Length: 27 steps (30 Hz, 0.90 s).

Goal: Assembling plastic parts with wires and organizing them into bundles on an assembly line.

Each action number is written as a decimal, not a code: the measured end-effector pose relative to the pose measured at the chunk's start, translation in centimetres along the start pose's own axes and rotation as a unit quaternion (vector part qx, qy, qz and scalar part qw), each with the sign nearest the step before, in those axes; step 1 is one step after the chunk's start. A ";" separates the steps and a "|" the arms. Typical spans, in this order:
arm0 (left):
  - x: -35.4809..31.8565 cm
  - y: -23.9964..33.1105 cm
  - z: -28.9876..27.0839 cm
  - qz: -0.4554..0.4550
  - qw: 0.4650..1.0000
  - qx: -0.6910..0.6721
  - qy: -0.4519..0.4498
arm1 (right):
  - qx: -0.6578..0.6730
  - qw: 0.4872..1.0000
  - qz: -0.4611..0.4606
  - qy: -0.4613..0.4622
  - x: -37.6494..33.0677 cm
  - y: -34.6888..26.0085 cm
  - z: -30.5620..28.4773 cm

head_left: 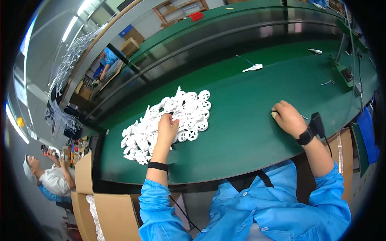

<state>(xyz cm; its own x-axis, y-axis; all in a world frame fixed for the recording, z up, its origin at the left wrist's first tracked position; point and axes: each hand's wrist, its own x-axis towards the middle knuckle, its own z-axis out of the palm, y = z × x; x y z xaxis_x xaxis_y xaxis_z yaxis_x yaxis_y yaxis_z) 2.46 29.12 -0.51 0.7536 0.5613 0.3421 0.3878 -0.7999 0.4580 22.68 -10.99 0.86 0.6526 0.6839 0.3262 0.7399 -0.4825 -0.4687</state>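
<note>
A heap of white plastic parts [189, 110], several with round spoked ends, lies on the left of the green worktable [229, 132]. Over the near side of this heap is my left hand [167, 127], its fingers bent inward among the parts. A small dark spot shows by its fingertips; whatever they grip is hidden. Farther right, my right hand [288, 117] is low over the table with fingers curled together. Something pale yellow covers one of its fingertips. What those fingers hold, if anything, cannot be made out.
A white part with a thin wire [253, 68] lies toward the back, another white piece [315, 51] farther right. A green stand [342, 72] with cables rises at the right edge. Open cardboard boxes [110, 211] stand below left. Other people work beyond the table.
</note>
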 end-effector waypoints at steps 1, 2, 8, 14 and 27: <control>-0.3 0.4 -0.4 0.012 1.000 0.008 0.003 | 0.023 1.000 -0.005 0.012 -0.1 -0.7 -0.7; -0.5 0.9 -0.9 0.013 1.000 0.012 0.016 | 0.056 0.998 0.002 0.030 -0.1 -1.2 -1.2; -2.0 4.4 -3.4 0.019 0.989 0.068 0.128 | 0.425 0.902 0.054 0.060 -1.2 -3.4 -4.3; -3.7 8.8 -5.1 -0.140 0.928 -0.344 0.023 | 0.514 0.852 0.005 0.103 -2.9 -5.3 -4.9; -14.9 19.1 0.4 -0.163 0.672 -0.718 -0.076 | 0.744 0.662 -0.061 0.067 -5.7 -12.7 1.8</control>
<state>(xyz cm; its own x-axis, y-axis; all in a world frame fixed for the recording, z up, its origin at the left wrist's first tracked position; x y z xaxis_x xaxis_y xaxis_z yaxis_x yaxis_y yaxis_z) -1.19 5.35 2.84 0.8407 0.5414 -0.0067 -0.2842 0.4519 0.8456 9.26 -7.76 3.48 0.6858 0.5650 0.4589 -0.1265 0.7134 -0.6893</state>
